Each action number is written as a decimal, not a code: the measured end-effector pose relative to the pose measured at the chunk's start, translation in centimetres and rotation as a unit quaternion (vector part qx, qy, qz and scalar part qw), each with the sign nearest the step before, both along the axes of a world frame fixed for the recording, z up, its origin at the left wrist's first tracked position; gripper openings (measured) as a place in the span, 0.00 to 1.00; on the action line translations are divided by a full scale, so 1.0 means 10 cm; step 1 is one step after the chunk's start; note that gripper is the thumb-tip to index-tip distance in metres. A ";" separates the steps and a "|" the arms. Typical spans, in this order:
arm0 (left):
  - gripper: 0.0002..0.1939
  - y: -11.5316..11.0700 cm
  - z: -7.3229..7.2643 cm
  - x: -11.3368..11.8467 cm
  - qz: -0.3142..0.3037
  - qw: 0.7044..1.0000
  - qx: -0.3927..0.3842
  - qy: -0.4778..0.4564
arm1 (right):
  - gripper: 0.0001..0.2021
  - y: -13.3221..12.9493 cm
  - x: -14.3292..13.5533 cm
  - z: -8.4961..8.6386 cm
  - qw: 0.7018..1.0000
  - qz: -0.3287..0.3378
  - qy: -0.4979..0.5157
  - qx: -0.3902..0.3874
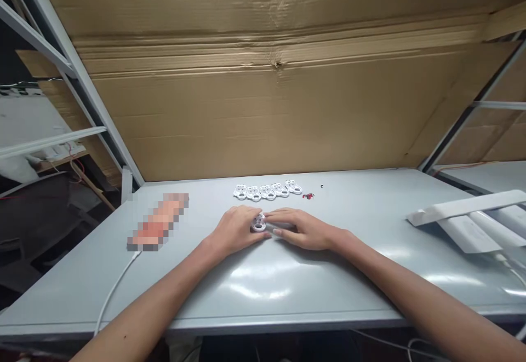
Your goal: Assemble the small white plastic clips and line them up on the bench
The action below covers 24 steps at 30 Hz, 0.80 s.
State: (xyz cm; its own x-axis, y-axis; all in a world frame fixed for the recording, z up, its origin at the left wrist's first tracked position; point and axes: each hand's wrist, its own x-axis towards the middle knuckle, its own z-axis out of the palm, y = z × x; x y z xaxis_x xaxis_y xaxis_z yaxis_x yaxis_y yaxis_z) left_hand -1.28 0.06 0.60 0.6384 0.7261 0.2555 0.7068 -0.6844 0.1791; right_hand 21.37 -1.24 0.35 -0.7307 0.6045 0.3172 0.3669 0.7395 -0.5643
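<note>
Fingers of our left hand (235,229) curled closely around a white ring-ended piece (258,223) over the desk (197,296), while our right hand's (304,229) fingers, slightly parted, reached its other side; whether they gripped it we could not tell. Beyond lay five similar white pieces (267,191) in a row, beside small red-and-black bits (308,196).

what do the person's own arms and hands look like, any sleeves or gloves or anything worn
The left hand and right hand are bare, with no gloves. Both forearms are uncovered as far as the picture shows, with no sleeve, watch or bracelet in view. The left forearm has a small dark spot. The fingers are too small to rule out a thin ring.
</note>
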 end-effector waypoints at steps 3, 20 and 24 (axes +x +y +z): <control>0.14 0.02 0.02 -0.07 -0.021 1.000 -0.001 0.004 | 0.20 -0.01 -0.01 0.02 1.000 0.004 0.010 0.005; 0.24 0.18 0.20 -0.64 0.059 0.987 -0.107 0.101 | 0.18 0.06 0.11 -0.05 0.992 -0.095 -0.079 0.030; 0.23 0.39 0.09 -0.80 0.143 0.979 -0.092 0.112 | 0.18 0.05 0.10 -0.05 0.989 -0.111 -0.092 0.038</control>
State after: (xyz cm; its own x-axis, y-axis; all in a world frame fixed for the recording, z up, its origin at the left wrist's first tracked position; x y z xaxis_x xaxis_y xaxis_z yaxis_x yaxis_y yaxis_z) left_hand -9.30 3.95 1.52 0.4265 0.9043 -0.0198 0.9008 -0.4227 0.0993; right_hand 22.40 -0.69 -0.18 -0.6326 0.7357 0.2421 0.6157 0.6673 -0.4190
